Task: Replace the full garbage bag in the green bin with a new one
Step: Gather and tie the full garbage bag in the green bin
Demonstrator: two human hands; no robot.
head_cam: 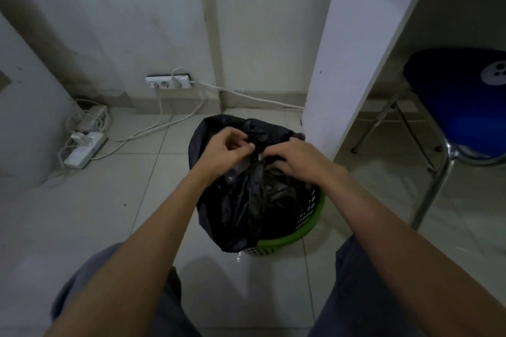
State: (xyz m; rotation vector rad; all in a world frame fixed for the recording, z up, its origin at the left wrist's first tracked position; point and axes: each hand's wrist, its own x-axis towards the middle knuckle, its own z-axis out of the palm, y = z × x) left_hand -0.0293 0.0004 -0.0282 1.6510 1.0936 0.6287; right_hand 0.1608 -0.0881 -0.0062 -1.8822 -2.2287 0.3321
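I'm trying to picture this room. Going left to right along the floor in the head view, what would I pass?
Power strips → black bag in the green bin, gripped by the left hand and right hand → white desk panel → blue chair.

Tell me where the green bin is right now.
The green bin stands on the tiled floor at centre frame, lined with the black bag, just left of the white desk panel.
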